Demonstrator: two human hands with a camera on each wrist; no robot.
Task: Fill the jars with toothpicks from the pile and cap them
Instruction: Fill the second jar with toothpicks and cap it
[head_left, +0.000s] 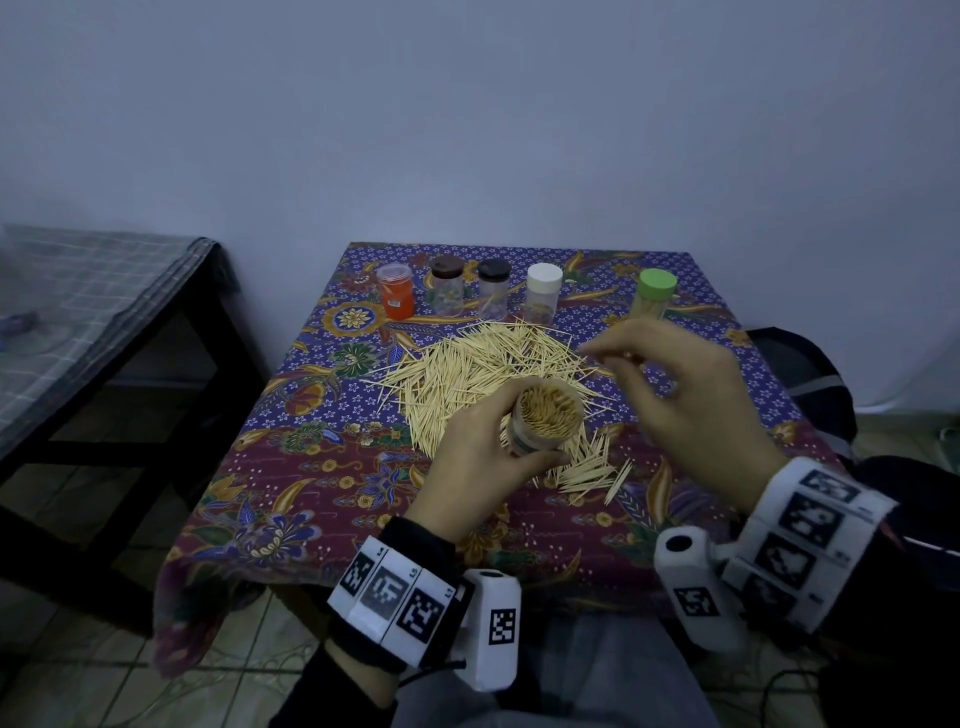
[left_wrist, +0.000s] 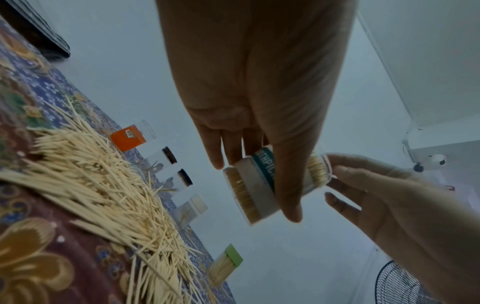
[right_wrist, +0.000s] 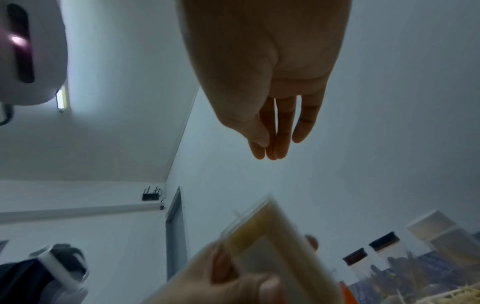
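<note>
Back row of the worktop (head_left: 322, 499), left to right: orange jar (head_left: 397, 292), brown-capped jar (head_left: 447, 286) and black-capped jar (head_left: 493, 290), all capped, the clear ones holding at most a few sticks; white-capped jar (head_left: 543, 294), contents unclear; green-capped jar (head_left: 654, 294), full and capped, so I count one done. The toothpick pile (head_left: 483, 374) is large. My left hand (head_left: 483, 462) grips the open jar (head_left: 545, 418) above the pile, packed near its rim, uncapped. My right hand (head_left: 691, 400) hovers beside it, fingertips pinched together; whether they hold sticks I cannot tell. No loose cap visible.
</note>
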